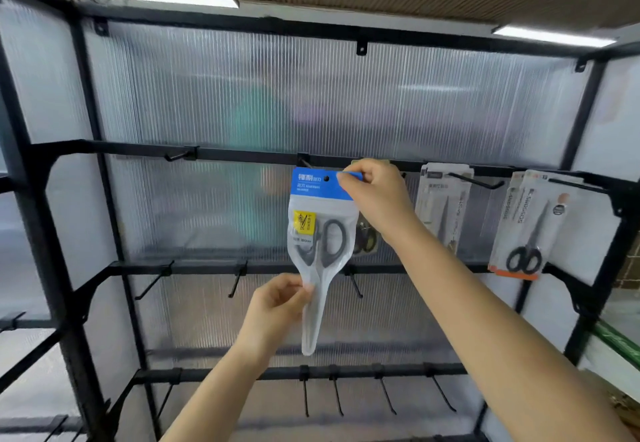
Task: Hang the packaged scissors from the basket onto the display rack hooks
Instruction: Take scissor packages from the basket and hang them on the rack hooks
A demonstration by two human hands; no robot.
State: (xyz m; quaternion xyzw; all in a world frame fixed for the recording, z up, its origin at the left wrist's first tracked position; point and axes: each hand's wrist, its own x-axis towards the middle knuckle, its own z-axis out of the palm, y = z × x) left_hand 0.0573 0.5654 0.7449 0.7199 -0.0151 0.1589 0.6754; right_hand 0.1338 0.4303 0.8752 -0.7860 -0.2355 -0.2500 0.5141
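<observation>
Arms reach up toward the display rack [207,154]. Right hand [375,195] pinches the blue header of the packaged scissors [320,233] just below a top-rail hook [304,162]; left hand [277,303] pinches the pack's narrow lower part between fingers and thumb.
</observation>
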